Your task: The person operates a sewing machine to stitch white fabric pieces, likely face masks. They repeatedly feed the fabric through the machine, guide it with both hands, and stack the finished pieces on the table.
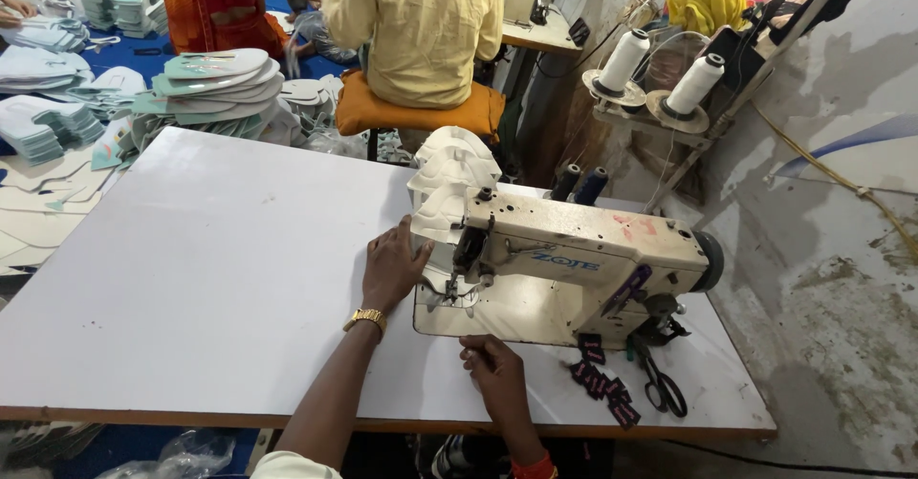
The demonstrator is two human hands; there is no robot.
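Observation:
A cream sewing machine (574, 264) stands on a white table (191, 278). My left hand (392, 269), with a gold watch on the wrist, lies flat on a white shaped fabric piece (435, 226) by the needle (457, 288). My right hand (492, 364) rests at the front edge of the machine's base plate, fingers curled on the piece's near edge. A stack of white cut pieces (454, 159) lies behind the machine.
Black scissors (660, 383) and several small dark labels (602, 383) lie at the table's right front. Two white thread cones (660, 73) stand on a rack at the back right. Two people sit behind the table among piles of pale cut pieces (206, 82).

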